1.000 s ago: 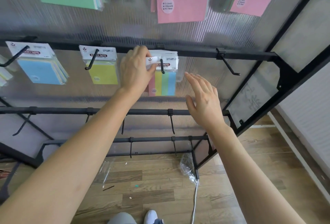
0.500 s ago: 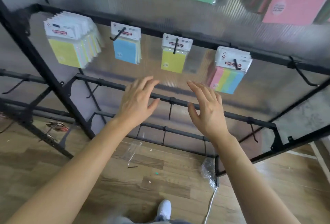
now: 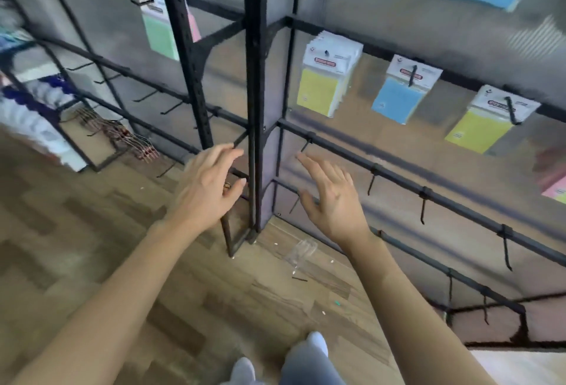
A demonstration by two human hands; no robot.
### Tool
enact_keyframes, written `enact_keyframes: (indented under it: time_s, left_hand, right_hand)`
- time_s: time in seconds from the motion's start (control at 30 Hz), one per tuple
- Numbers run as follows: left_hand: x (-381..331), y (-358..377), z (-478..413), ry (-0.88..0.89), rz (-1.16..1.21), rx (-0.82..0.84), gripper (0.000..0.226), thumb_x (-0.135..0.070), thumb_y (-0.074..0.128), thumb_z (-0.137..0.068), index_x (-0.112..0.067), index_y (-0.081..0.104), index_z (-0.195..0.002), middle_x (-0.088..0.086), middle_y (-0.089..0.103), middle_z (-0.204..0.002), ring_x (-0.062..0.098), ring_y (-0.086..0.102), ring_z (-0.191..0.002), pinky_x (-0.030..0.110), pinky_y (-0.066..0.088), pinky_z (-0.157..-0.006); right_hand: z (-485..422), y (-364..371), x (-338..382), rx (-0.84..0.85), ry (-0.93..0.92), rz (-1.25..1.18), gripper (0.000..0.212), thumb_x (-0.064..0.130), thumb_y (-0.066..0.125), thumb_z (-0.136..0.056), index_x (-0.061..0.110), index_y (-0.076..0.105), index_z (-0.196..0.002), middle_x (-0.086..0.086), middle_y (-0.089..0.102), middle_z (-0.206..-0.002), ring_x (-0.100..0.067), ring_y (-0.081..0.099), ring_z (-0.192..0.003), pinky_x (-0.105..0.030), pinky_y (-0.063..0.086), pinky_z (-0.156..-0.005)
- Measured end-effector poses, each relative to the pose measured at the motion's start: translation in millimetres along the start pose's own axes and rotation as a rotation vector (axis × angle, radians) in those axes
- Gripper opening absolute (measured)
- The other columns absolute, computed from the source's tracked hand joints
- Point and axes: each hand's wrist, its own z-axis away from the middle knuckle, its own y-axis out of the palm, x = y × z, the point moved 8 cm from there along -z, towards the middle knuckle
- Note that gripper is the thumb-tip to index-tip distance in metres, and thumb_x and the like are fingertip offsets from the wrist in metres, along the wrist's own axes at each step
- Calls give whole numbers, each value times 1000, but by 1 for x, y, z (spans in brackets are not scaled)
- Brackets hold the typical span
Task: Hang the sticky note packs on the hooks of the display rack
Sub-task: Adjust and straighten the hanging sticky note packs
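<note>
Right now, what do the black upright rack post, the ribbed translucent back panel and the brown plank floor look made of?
Black upright rack post: likely painted metal, matte, thin square section.
Ribbed translucent back panel: probably fluted plastic sheet; fine ribs show.
Brown plank floor: wood or wood-look laminate, grain pattern; cannot tell which.

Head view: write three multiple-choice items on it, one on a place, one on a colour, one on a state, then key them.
1. The small blue pack hangs: A) between a yellow stack and a yellow pack; B) on the lowest bar; C) on the floor.
2. The left-side pack, beyond the central black post, has a front of: A) orange; B) green; C) black.
3. The left hand and right hand are: A) gripping packs; B) fists; C) open, empty.
Key: 1 A, same bar, yellow either side; 2 B, green face shows; 3 C, fingers spread, nothing held.
</note>
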Motion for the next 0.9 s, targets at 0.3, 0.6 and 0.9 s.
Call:
enact_keyframes:
  time_s: [0.3, 0.6, 0.9]
  left_hand:
    - [121, -33, 20, -237, -2, -31, 45, -31, 52, -90, -13, 45, -132, 6, 44, -136, 24, 41, -125, 42, 32, -101]
    - [232, -60, -28, -251, -25, -76, 46, -27, 56, -88, -7, 47, -129, 12, 49, -130, 30, 46, -119, 47, 39, -96]
    - [301, -82, -109, -195, 1, -80, 48, -29, 51, -89, -8, 46, -132, 11, 47, -133, 29, 45, -121, 44, 35, -99]
  right_hand:
    - [-77, 83, 96, 146, -181, -123, 50, 18, 51, -83, 8, 49, -132, -13, 54, -128, -30, 48, -119, -37, 36, -98]
    - [-191, 158, 165, 172, -258, -245, 54, 9, 57, -80, 5, 48, -133, -17, 49, -134, -34, 46, -125, -41, 33, -106]
    - [-304, 182, 152, 12, -8, -157, 54, 7, 61, -79, -5, 48, -129, -24, 52, -128, -40, 49, -117, -47, 42, -98]
